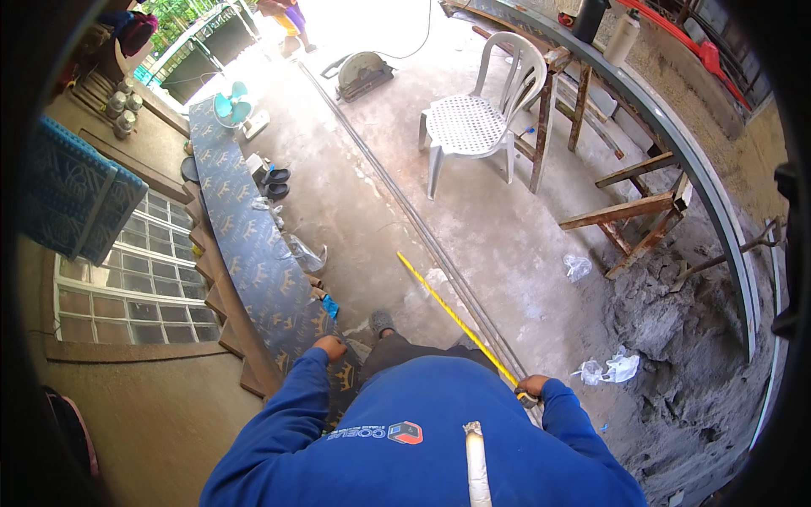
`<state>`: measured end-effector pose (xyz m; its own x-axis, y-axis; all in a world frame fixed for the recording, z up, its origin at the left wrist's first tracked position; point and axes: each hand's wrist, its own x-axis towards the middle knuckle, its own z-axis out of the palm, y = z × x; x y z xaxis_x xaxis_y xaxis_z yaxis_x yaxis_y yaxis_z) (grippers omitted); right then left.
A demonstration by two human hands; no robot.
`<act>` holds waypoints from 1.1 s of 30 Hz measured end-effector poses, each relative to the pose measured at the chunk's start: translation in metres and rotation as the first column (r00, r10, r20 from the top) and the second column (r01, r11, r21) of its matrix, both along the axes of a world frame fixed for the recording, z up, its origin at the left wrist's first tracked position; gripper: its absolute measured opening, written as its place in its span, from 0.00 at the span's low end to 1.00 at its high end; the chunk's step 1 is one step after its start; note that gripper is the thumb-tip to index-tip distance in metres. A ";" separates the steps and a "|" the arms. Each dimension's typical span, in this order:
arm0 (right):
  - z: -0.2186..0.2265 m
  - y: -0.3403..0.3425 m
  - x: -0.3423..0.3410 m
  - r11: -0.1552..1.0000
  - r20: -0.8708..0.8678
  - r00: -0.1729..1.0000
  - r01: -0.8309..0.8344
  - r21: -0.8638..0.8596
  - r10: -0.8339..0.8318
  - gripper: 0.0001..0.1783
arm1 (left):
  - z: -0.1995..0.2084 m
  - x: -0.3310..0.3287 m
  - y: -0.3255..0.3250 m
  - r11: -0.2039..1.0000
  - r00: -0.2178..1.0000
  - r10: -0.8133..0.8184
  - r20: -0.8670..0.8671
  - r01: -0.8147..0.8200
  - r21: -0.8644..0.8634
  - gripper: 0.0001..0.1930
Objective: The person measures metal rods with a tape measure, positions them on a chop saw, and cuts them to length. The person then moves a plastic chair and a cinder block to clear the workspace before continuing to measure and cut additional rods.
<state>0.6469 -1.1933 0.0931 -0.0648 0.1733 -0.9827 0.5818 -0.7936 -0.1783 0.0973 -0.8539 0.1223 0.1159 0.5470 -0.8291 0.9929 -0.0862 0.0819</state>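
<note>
Yellow and straight, ran as a tape strip (456,318) from the right hand (532,385) out over the concrete floor (363,211), forward and to the left. Had the tape case (527,400) grasped in the right fingers, with the strip's free tip well apart from both hands. Lay, along its long axis, at a slight slant to the thin metal bars (414,216): close beside them near the grip, farther off toward the tip. Had the left hand (330,347) well to the left of the strip, by the patterned board (236,211), and nearer in view to the free tip than the right. Could not tell the left fingers' state, clenched or loose. Showed a shoe (382,323) between that hand and the tip.
</note>
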 end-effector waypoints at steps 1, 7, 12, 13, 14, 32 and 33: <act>-0.005 -0.008 0.006 1.000 0.008 1.000 0.006 -0.030 -0.006 0.23 | 0.004 0.015 -0.001 1.000 1.000 0.012 0.021 -0.013 0.020 0.24; -0.011 -0.037 0.035 0.999 -0.033 0.999 0.017 -0.042 -0.019 0.22 | 0.028 0.078 -0.005 0.995 0.994 0.045 0.097 -0.053 0.079 0.24; 0.004 -0.046 0.058 0.944 -0.041 0.944 0.326 -0.057 -0.328 0.18 | 0.030 0.091 -0.022 0.995 0.998 -0.033 0.047 0.028 0.091 0.24; 0.003 -0.051 0.062 0.923 -0.041 0.924 0.377 -0.080 -0.381 0.17 | 0.027 0.089 -0.025 0.996 0.999 -0.035 0.036 0.032 0.082 0.24; 0.000 -0.057 0.065 0.897 -0.040 0.900 0.429 -0.109 -0.435 0.17 | 0.024 0.087 -0.028 0.997 0.999 -0.033 0.021 0.031 0.071 0.24; -0.005 -0.089 0.050 0.638 -0.049 0.645 0.738 -0.219 -0.762 0.18 | -0.026 0.100 0.048 0.994 0.994 -0.106 -0.004 0.106 -0.010 0.20; -0.003 -0.092 0.046 0.692 -0.039 0.691 0.718 -0.075 -0.722 0.18 | -0.040 0.101 0.061 0.983 0.984 -0.181 0.006 0.181 -0.006 0.20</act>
